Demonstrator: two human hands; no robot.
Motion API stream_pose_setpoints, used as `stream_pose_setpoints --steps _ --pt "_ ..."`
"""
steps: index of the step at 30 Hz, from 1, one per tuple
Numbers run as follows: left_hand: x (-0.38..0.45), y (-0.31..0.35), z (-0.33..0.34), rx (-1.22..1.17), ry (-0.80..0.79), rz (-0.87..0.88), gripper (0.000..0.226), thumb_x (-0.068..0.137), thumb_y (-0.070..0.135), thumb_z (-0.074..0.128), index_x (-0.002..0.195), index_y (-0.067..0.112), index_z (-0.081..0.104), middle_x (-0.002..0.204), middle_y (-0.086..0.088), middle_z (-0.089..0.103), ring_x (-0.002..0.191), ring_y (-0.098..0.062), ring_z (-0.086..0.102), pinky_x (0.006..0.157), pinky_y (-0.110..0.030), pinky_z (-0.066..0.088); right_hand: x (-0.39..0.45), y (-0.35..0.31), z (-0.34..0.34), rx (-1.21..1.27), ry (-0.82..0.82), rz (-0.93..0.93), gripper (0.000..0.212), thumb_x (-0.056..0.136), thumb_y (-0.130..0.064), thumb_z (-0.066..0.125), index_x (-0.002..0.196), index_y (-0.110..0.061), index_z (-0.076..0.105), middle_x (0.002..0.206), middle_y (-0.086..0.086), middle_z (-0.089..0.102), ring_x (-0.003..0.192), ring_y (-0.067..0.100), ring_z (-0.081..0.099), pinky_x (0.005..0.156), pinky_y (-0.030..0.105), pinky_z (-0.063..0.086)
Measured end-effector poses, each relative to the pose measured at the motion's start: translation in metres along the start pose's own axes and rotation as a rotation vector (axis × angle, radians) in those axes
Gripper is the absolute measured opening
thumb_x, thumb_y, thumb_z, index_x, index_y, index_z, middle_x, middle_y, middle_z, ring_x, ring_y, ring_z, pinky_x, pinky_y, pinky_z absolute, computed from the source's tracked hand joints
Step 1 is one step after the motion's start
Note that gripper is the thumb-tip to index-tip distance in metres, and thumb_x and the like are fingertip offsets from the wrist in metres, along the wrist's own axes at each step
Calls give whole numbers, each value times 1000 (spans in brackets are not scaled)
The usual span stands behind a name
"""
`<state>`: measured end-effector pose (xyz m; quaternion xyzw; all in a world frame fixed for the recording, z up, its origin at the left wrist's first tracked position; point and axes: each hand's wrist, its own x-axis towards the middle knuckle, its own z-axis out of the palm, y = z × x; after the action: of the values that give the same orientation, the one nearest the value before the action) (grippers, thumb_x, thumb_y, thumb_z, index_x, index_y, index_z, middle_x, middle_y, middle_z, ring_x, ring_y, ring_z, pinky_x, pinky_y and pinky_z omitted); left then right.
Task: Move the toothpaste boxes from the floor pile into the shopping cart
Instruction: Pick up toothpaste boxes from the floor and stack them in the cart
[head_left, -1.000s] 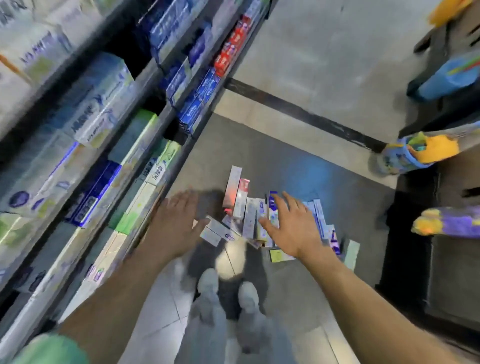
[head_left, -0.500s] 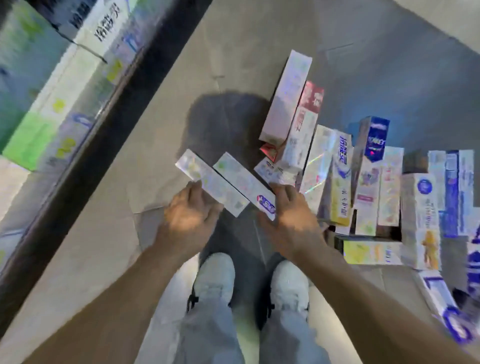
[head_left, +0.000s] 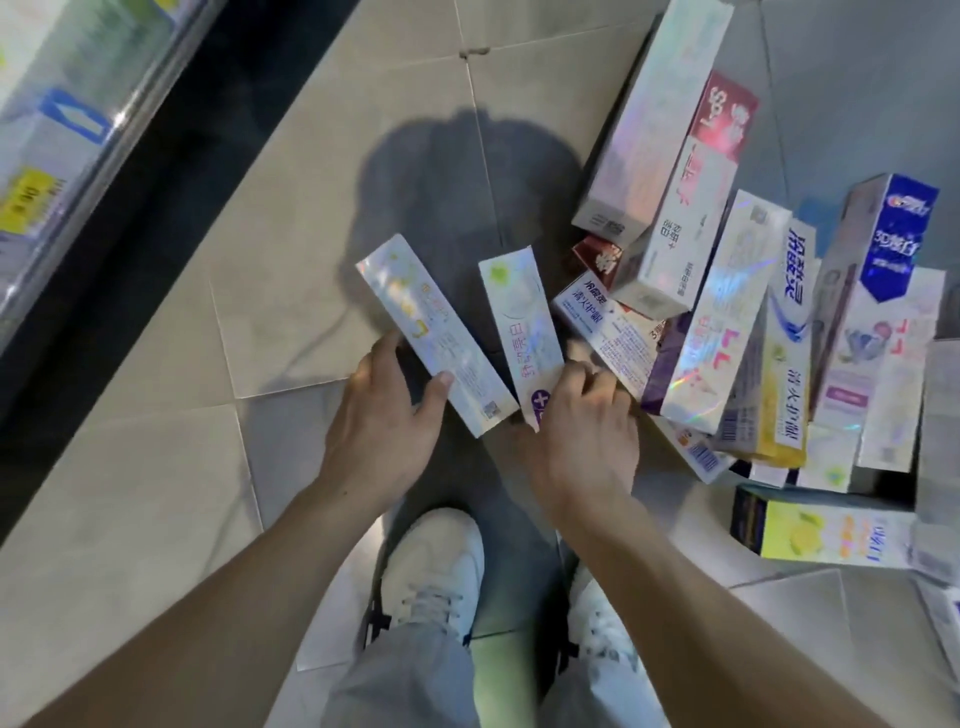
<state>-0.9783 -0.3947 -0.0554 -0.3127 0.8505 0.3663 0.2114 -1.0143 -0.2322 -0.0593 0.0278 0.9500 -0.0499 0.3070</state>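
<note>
Toothpaste boxes (head_left: 737, 312) lie heaped on the tiled floor (head_left: 156, 467), just right of the two hands and fanning away from them; two slim holographic ones sit apart at the heap's near left edge. The left hand (head_left: 384, 421) grips the yellow-printed box (head_left: 434, 332), thumb on its top face and fingers curled under its left edge; the near end sits in the grip, the far end points up and left. The right hand (head_left: 582, 431) pinches the near end of the purple-marked box (head_left: 522, 332), fingers curled over it, knuckles close against the heap. Left of the left hand the floor runs bare to the dark foot of a shelf (head_left: 57, 156), with its yellow price tag (head_left: 28, 200); beyond both grips lies the person's shadow on the tiles; behind the wrists stand two white shoes (head_left: 431, 571); right of the right forearm a lemon-printed box (head_left: 826, 535) lies crosswise.
</note>
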Motion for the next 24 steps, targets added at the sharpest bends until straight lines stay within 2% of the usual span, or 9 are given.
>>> stream_pose_setpoints --steps 4,6,9,12,15,18,21,24 --pt "6 10 13 -133 27 -136 54 97 44 61 139 16 43 136 2 57 125 -22 54 92 -30 39 -4 0 1 290 -138 124 59 84 -42 67 124 -13 34 124 13 51 111 37 57 86 41 46" --pt "16 20 20 -206 84 -246 54 93 47 65 131 13 47 130 -4 57 122 -26 54 90 -30 40 -8 3 1 382 -143 110 57 82 -41 68 114 -19 27 116 11 56 104 37 58 83 40 48" --pt "35 36 32 -288 187 -412 67 83 53 73 127 10 47 127 -10 55 119 -33 54 99 -42 46 -17 11 -10 500 -142 59 54 84 -35 69 109 -22 23 108 8 59 89 31 53 75 34 40" --pt "42 48 42 -243 213 -475 76 76 45 82 128 8 41 131 -13 50 121 -35 51 90 -34 42 -25 23 -32 595 -95 -13 46 82 -30 69 103 -19 30 100 5 56 84 28 51 69 35 40" --pt "37 55 40 -217 192 -458 74 76 37 83 126 5 40 128 -15 54 116 -36 55 87 -40 47 -29 31 -66 684 -63 -31 45 79 -24 71 99 -19 32 92 0 56 80 21 54 59 30 42" --pt "14 61 22 -340 137 -378 56 81 39 74 117 13 40 112 -6 62 100 -30 61 76 -37 46 -29 35 -101 738 -109 -2 48 75 -23 76 101 -22 35 91 -3 62 79 16 62 62 33 53" --pt "-22 83 -23 -496 99 -259 57 75 47 69 120 23 42 104 2 67 95 -23 68 78 -35 53 -35 28 -142 763 -138 -41 52 77 -15 75 110 -23 36 86 -7 62 67 4 63 51 21 51" --pt "-68 125 -89 -660 54 -139 63 74 48 67 127 30 39 111 1 67 95 -15 70 77 -33 57 -56 10 -195 816 -219 -59 50 78 -9 77 113 -20 43 89 -4 66 68 2 66 53 22 55"
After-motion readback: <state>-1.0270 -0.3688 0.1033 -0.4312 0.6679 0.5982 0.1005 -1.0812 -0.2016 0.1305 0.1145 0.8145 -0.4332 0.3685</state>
